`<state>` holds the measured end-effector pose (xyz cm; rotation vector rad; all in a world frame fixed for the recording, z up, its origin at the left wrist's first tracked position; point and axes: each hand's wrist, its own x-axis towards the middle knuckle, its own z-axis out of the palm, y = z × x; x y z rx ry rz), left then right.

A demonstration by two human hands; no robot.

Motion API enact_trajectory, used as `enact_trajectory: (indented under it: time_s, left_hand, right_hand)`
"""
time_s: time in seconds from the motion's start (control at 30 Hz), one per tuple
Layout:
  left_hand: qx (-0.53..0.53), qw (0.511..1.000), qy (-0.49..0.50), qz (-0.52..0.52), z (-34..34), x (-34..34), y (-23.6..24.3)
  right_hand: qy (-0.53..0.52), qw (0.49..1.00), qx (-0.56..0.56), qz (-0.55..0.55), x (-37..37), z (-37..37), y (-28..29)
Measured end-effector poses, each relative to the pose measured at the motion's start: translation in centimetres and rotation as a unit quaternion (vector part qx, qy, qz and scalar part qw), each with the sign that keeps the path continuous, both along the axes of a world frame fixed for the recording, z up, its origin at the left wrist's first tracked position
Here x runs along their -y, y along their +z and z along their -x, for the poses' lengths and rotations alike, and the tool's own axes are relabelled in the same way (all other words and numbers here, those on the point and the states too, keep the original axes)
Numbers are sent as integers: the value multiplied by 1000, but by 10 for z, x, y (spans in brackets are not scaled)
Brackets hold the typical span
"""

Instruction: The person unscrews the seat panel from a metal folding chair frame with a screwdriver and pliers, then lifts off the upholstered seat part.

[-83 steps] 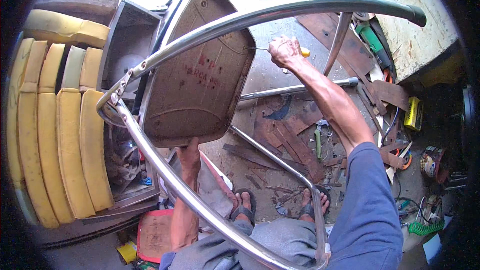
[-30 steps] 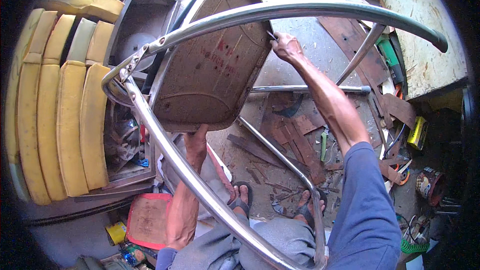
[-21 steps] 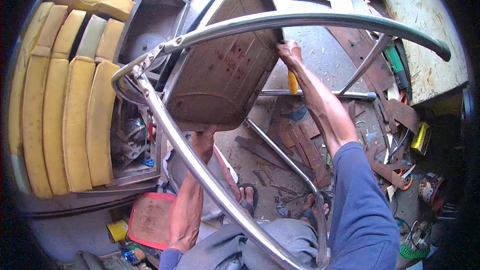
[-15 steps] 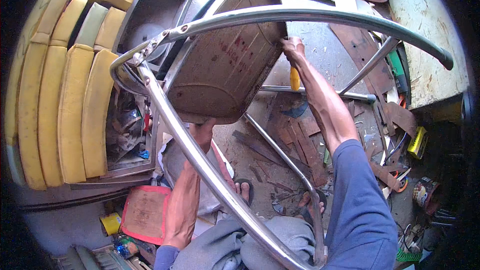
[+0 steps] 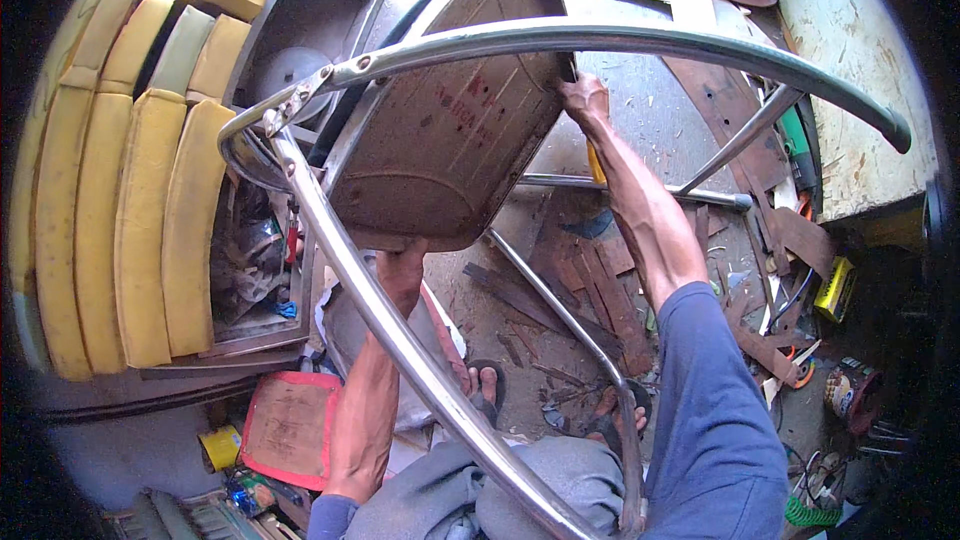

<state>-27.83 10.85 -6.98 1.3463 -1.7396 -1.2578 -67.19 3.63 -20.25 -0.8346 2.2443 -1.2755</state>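
Note:
An overturned chair fills the middle of the head view: a brown moulded seat shell [image 5: 450,130] inside a bent chrome tube frame [image 5: 360,280]. My left hand [image 5: 400,270] grips the seat shell's near edge from below. My right hand [image 5: 585,100] is closed on a yellow-handled screwdriver [image 5: 595,162] whose tip is pressed at the shell's right edge, under the upper tube. The handle hangs down behind my wrist. My sandalled feet [image 5: 485,390] rest on the floor beneath the frame.
Yellow padded cushions [image 5: 130,210] are stacked at the left beside a grey metal box [image 5: 300,30]. Rusty metal strips [image 5: 600,290] and scraps litter the floor. Tools, a yellow tape measure [image 5: 835,290] and a white board [image 5: 850,70] lie at the right. A red-edged mat [image 5: 290,425] lies below left.
The chair has swung closer and tilted further over. My right hand moved from the shell's upper edge down to its right side with the screwdriver. My left hand stayed on the near edge.

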Motion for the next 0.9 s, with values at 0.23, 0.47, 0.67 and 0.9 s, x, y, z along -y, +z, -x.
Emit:
enact_trajectory:
  time_s: [0.23, 0.47, 0.67, 0.9]
  left_hand:
    - [7, 999, -37, 27, 16, 0, 8]
    - [-118, 990, -8, 78, 10, 15, -25]
    - [-142, 968, -123, 165, 0, 74, -35]
    - [51, 986, -135, 86, -47, 93, 3]
  right_hand:
    - [-41, 999, 2, -3, -24, 10, 20]
    - [40, 993, -77, 78, -154, -70, 23]
    - [167, 964, -172, 113, -234, -96, 61]
    - [183, 973, -140, 21, -363, -113, 30]
